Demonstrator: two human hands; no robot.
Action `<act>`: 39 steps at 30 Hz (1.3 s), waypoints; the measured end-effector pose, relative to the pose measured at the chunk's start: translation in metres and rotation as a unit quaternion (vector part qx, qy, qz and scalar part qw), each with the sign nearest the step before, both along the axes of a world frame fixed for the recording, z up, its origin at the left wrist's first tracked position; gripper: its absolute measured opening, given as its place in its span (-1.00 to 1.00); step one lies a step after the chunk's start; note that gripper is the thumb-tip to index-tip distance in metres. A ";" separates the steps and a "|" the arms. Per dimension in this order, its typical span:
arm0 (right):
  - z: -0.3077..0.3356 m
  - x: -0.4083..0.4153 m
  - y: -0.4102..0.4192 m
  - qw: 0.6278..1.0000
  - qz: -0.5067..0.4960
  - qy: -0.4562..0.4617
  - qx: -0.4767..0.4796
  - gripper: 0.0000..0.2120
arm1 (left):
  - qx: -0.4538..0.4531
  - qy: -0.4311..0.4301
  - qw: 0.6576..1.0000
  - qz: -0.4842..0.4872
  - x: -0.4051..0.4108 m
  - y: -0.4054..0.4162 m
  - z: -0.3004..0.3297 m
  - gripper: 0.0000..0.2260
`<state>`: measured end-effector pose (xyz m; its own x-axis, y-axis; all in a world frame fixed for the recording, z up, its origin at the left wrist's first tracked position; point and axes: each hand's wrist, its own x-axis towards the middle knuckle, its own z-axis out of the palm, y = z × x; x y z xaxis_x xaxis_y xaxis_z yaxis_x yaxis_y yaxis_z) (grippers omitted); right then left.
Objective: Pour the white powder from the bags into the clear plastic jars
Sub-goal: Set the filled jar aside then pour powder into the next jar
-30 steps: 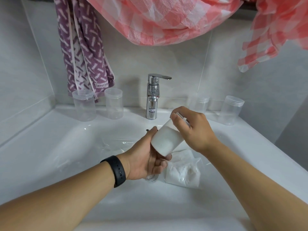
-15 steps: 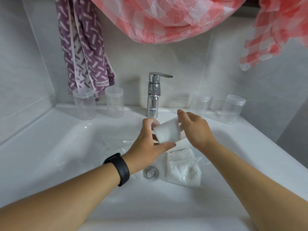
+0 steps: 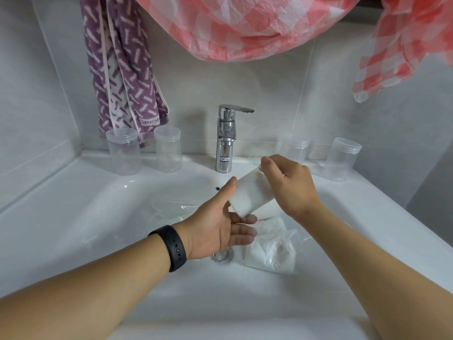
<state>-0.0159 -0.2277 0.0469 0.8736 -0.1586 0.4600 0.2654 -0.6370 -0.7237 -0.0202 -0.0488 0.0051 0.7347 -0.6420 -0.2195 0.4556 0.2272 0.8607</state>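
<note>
Both hands (image 3: 290, 186) hold a cylindrical powder-filled jar (image 3: 251, 196) tilted.

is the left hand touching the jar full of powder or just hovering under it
Touching. The head view shows the left hand with its thumb laid against the side of the powder-filled jar and its fingers under the bottom edge, no gap visible. The right hand grips the top.
</note>
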 end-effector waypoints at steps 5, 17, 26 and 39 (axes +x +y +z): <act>0.002 -0.001 0.001 1.000 -0.012 0.022 0.003 -0.60 | 0.029 -0.113 0.991 0.067 0.004 0.000 -0.001 -0.33; 0.004 0.000 0.007 0.995 -0.032 0.052 0.082 -0.40 | 0.200 -0.453 0.849 0.185 0.000 -0.004 -0.009 -0.44; -0.004 -0.001 0.008 1.000 -0.006 -0.001 0.031 -0.65 | 0.010 -0.049 0.999 -0.007 0.004 0.003 -0.002 -0.31; 0.001 0.003 0.003 0.994 -0.016 0.073 0.080 -0.50 | 0.153 -0.363 0.907 0.152 0.000 -0.003 0.000 -0.50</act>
